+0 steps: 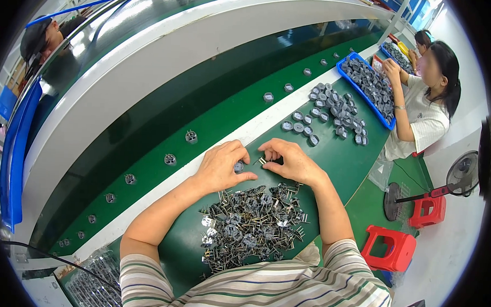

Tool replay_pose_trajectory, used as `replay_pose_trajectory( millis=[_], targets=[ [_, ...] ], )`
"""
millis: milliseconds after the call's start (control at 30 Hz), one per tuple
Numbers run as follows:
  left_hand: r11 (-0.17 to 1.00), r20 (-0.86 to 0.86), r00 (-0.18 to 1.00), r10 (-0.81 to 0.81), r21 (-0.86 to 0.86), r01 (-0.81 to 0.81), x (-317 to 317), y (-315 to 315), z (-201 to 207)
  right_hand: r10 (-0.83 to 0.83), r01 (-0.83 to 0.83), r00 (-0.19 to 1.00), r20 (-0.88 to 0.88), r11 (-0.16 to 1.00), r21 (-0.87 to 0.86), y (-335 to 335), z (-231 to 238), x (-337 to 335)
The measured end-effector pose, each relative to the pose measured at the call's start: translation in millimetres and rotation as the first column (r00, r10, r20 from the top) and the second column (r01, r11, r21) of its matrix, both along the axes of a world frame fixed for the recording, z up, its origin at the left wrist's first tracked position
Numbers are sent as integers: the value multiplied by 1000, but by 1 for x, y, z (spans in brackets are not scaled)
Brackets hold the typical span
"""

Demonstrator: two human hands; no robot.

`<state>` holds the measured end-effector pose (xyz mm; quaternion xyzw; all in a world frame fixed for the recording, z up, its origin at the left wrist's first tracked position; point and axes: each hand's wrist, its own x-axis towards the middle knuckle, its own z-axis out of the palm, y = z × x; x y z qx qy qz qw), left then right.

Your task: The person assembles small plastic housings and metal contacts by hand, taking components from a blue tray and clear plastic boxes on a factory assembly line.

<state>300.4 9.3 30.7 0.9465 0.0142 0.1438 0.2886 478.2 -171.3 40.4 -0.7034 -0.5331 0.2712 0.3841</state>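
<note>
My left hand (221, 164) is closed around a small grey round plastic housing (238, 167), held just above the green tabletop. Facing it, my right hand (294, 163) pinches a small part with metal pins (262, 160) between thumb and fingers. The two pieces are close together but apart. Below my hands, between my forearms, lies a heap of dark plug inserts with metal prongs (254, 224). Loose grey round housings (333, 110) are spread on the table beyond my right hand.
A green conveyor belt (148, 155) with single spaced-out pieces runs past a white rail (163, 191). A blue tray (391, 125) full of housings stands by a seated co-worker (434, 100). Red stools (388, 249) and a fan (461, 174) are at right. Another person is across the belt.
</note>
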Motion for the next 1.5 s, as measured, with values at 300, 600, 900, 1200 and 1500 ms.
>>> replay_pose_trajectory(
  millis=[300,600,900,1200,1500],
  targets=[
    [958,96,986,136,-266,-107,4,3,-3,29,-29,1000,12,997,76,-3,-2,8],
    [943,-96,966,238,-214,-254,3,16,-8,-1,0,997,81,1000,9,-2,0,9],
    [904,-99,908,-407,-188,384,-3,37,14,-67,61,959,275,998,29,-2,-1,4],
    [997,-144,989,-41,-77,31,-1,10,11,-207,194,903,376,978,73,6,-1,-10],
    [996,-148,989,-16,-94,2,0,9,1,-97,24,947,305,971,236,16,-18,-25]
  ],
)
